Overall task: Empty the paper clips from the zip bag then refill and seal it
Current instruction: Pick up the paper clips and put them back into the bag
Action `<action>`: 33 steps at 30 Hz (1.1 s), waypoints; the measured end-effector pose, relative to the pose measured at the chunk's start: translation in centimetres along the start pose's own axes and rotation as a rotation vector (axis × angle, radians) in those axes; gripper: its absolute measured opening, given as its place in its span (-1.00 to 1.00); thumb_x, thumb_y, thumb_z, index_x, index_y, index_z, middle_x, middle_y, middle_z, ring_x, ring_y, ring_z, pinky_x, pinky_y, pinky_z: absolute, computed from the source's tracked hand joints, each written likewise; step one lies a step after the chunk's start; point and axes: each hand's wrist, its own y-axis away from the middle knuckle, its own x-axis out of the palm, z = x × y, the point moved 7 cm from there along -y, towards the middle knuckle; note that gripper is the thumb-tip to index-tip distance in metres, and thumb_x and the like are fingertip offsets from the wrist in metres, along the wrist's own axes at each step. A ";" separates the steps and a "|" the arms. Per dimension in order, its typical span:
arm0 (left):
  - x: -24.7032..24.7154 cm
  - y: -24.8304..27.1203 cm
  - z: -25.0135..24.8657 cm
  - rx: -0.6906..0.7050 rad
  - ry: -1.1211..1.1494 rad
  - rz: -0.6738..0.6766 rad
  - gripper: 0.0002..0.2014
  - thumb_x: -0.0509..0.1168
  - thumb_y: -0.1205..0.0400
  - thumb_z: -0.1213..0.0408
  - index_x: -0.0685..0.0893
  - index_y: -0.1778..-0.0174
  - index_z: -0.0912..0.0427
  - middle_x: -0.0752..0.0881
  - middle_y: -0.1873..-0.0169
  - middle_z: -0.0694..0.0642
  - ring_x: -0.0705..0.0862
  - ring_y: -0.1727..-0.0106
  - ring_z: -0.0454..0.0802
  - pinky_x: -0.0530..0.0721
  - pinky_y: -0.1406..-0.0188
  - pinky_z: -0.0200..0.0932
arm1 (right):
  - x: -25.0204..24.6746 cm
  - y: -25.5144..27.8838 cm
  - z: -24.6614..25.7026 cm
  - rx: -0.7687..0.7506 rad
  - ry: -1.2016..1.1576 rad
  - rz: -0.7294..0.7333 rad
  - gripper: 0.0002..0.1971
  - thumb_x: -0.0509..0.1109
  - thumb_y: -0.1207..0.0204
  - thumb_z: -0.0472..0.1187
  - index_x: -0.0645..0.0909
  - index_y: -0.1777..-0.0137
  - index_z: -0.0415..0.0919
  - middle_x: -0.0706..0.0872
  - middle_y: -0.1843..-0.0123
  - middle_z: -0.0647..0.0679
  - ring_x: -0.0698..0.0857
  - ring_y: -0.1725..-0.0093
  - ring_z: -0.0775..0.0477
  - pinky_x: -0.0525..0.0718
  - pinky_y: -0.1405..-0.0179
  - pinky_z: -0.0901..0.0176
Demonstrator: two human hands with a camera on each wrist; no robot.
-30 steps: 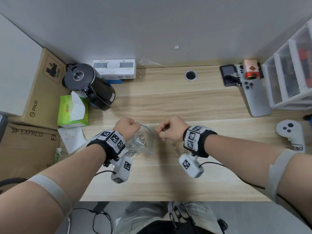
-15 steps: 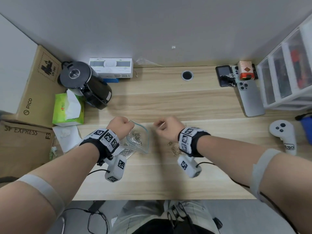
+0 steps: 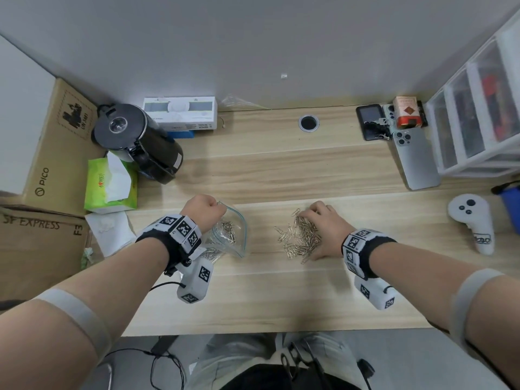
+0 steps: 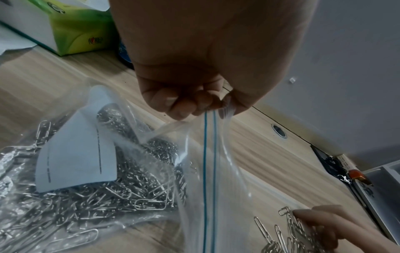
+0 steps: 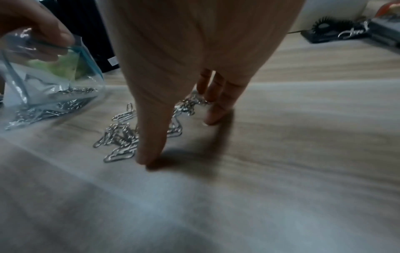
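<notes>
Half a second ago our right hand (image 3: pixel 323 229) hung raised near the mouth of the clear plastic zip bag with the blue seal stripe (image 3: pixel 235 235), fingers bunched as if dropping clips in; now it has swung out to our right and come down on the loose heap of silver wire paper clips (image 3: pixel 299 239) lying on the pale wooden desk (image 3: pixel 267 299). We read that as one delivery finished and the next handful being gathered, so the refill is under way but not near done: a good share of clips already lies inside the bag, and a fair heap remains outside it.

Our left hand (image 3: pixel 204 211) has barely shifted. It stays fisted above the desk, and the left wrist view shows its fingertips (image 4: pixel 179 104) and thumb pinching the upper lip of the bag at the blue stripe, holding the mouth agape toward the heap. The bag's belly sags onto the desk, with clips and a white paper label (image 4: pixel 75 157) inside.

Our right hand arches over the heap, palm down. In the right wrist view the thumb tip presses the desk at the near edge of the clips (image 5: pixel 121 137) while the fingers (image 5: pixel 214 109) reach down on the far side, slightly spread, bracketing the heap without having closed on it yet. Bag and heap sit near each other, not touching.
</notes>
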 end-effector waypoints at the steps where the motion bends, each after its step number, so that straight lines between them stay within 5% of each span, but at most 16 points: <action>1: 0.1 0.0 0.0 0.004 -0.002 0.002 -0.71 0.27 -0.56 0.22 0.38 0.45 0.16 0.40 0.50 0.09 0.39 0.41 0.06 0.34 0.40 -0.12 | 0.1 -0.1 0.2 -0.006 -0.025 -0.018 0.14 0.78 0.11 0.13 0.35 -0.54 0.00 0.33 -0.38 -0.04 0.37 -0.33 -0.12 0.47 -0.40 0.03; 7: 0.5 0.1 0.2 0.002 0.002 0.012 -0.76 0.28 -0.55 0.20 0.49 0.41 0.19 0.48 0.46 0.13 0.45 0.39 0.09 0.42 0.35 -0.12 | 0.5 -0.4 0.9 -0.013 -0.128 -0.050 0.06 0.77 0.01 -0.02 0.35 -0.53 0.01 0.33 -0.35 -0.04 0.38 -0.34 -0.12 0.49 -0.40 0.01; 14: 0.3 0.1 0.3 0.008 -0.001 0.014 -0.80 0.26 -0.51 0.17 0.54 0.38 0.19 0.53 0.42 0.16 0.47 0.36 0.08 0.45 0.32 -0.11 | 0.6 -0.7 2.2 -0.040 0.006 0.016 0.29 0.77 0.25 0.15 0.18 -0.55 0.11 0.25 -0.36 -0.02 0.32 -0.31 -0.11 0.53 -0.34 0.07; 23: 0.4 0.2 0.8 0.001 -0.003 0.006 -0.80 0.27 -0.54 0.19 0.62 0.32 0.24 0.60 0.40 0.15 0.53 0.35 0.09 0.49 0.32 -0.12 | 1.2 -1.4 3.4 -0.041 -0.105 -0.028 -0.35 0.68 -0.25 -0.04 0.59 -0.37 0.07 0.39 -0.27 -0.05 0.36 -0.26 -0.12 0.45 -0.41 -0.03; 29: 0.3 0.3 0.8 0.005 -0.004 0.008 -0.82 0.27 -0.53 0.21 0.60 0.33 0.21 0.58 0.40 0.15 0.52 0.35 0.08 0.49 0.31 -0.12 | 1.5 -0.8 4.2 -0.028 -0.080 -0.051 -0.07 0.63 0.03 0.28 0.47 -0.42 0.13 0.33 -0.29 0.04 0.29 -0.26 -0.03 0.46 -0.28 0.18; 33: 0.4 0.3 0.8 0.012 -0.013 0.003 -0.82 0.27 -0.53 0.22 0.57 0.36 0.21 0.56 0.42 0.15 0.50 0.37 0.07 0.47 0.34 -0.12 | 1.9 -1.2 4.6 -0.020 -0.039 -0.078 -0.19 0.65 -0.14 0.18 0.48 -0.43 0.13 0.36 -0.32 0.02 0.30 -0.30 -0.09 0.47 -0.34 0.11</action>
